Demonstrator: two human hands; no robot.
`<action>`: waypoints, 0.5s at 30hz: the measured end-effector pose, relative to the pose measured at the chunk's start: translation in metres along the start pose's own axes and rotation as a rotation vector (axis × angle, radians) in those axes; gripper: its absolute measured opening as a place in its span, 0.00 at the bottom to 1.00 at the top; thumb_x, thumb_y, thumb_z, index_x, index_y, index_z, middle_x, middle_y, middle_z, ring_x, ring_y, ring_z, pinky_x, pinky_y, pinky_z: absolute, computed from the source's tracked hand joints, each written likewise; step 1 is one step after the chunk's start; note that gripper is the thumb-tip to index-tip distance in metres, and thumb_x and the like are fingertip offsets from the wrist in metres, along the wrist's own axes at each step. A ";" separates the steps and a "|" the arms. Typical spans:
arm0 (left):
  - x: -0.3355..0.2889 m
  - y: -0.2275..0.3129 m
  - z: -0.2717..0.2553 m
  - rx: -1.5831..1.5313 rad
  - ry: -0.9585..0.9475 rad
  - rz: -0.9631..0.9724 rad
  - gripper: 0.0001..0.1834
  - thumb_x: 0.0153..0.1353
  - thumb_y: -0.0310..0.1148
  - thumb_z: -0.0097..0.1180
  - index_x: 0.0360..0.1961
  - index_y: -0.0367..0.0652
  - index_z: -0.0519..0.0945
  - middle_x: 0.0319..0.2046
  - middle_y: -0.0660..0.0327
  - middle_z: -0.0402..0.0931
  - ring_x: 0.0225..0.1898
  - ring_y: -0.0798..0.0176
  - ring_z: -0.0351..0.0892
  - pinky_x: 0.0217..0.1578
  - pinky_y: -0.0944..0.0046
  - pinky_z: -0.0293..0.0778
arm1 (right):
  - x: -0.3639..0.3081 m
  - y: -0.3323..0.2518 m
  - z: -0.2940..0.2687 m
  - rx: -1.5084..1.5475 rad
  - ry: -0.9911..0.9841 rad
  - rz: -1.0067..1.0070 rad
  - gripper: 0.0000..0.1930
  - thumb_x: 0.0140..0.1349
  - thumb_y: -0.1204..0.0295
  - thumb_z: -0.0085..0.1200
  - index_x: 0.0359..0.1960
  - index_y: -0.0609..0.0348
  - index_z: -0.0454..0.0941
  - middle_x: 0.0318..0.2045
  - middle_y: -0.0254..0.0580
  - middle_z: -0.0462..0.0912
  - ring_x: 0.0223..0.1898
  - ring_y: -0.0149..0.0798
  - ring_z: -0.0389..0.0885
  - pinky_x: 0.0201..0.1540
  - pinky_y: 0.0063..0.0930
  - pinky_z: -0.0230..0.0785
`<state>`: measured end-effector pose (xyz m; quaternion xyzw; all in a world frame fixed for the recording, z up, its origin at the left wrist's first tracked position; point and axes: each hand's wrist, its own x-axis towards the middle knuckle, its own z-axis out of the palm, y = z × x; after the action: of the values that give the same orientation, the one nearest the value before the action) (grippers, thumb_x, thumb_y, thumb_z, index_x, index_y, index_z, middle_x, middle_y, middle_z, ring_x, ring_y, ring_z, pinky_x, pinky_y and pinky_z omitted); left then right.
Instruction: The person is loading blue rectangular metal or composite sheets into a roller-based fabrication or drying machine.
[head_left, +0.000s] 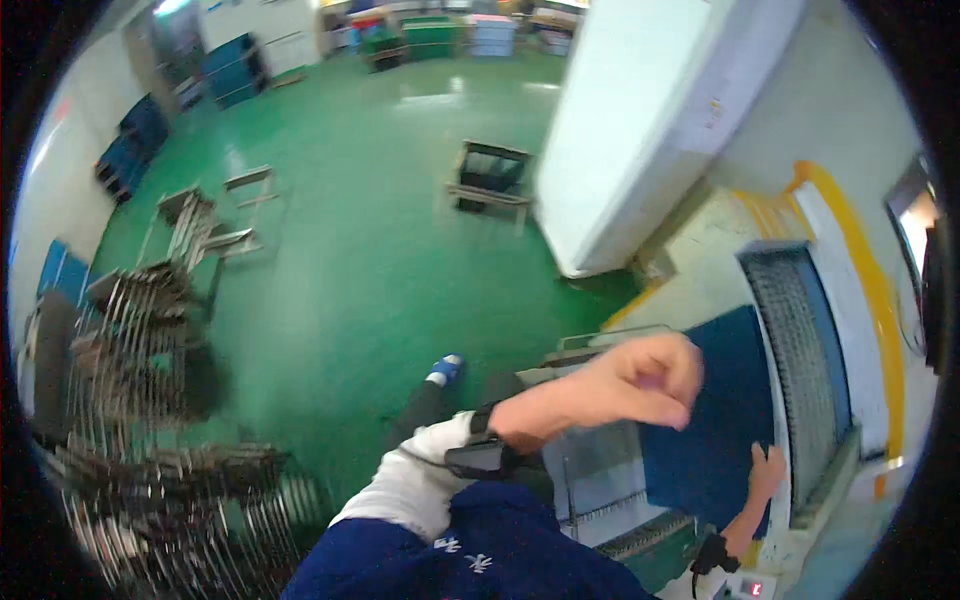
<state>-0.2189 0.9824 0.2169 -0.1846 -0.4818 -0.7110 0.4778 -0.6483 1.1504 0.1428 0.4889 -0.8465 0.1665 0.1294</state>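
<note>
A dark blue flat board (705,400) lies slanted in front of me on the right, beside a long grey, ribbed rack (800,330). My right hand (765,475) is at the board's right edge, its fingers bent over that edge. Above the board's left part hangs my left hand (650,385), thumb and fingers curled together; whether anything small is inside the curl is hidden. Under the left forearm and beside the board stands a pale tray-like unit (605,470) with thin metal rods and a dark toothed strip (640,535). Both wrists wear dark bands.
Stacks of thin metal frames (190,510) crowd the left side. A small metal stand (490,175) holding a dark bin is on the green floor (340,260). A white pillar (640,120) rises ahead right. A screen (915,225) is at the far right. Crates (430,38) line the back.
</note>
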 end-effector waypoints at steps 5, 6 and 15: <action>-0.015 -0.038 -0.034 0.000 0.333 -0.306 0.14 0.54 0.24 0.61 0.24 0.46 0.65 0.27 0.64 0.66 0.33 0.65 0.70 0.35 0.64 0.70 | -0.002 0.062 -0.034 0.552 0.123 0.388 0.15 0.54 0.66 0.62 0.35 0.68 0.79 0.32 0.48 0.80 0.35 0.44 0.75 0.43 0.36 0.65; -0.021 -0.042 -0.042 -0.021 0.349 -0.310 0.13 0.55 0.23 0.61 0.25 0.45 0.66 0.28 0.64 0.67 0.33 0.65 0.72 0.36 0.64 0.71 | 0.006 0.053 -0.035 0.718 0.163 0.482 0.17 0.55 0.66 0.63 0.38 0.68 0.78 0.35 0.46 0.80 0.37 0.42 0.75 0.44 0.36 0.66; -0.037 -0.074 -0.042 0.078 0.278 -0.586 0.09 0.53 0.21 0.63 0.26 0.43 0.73 0.32 0.54 0.81 0.37 0.62 0.80 0.42 0.62 0.74 | 0.027 0.045 -0.021 1.750 0.074 0.791 0.16 0.64 0.64 0.57 0.46 0.64 0.76 0.43 0.45 0.81 0.40 0.45 0.80 0.45 0.42 0.73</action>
<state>-0.2564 0.9706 0.1322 0.0793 -0.4715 -0.8177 0.3206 -0.6993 1.1583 0.1653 0.0859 -0.5214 0.7863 -0.3202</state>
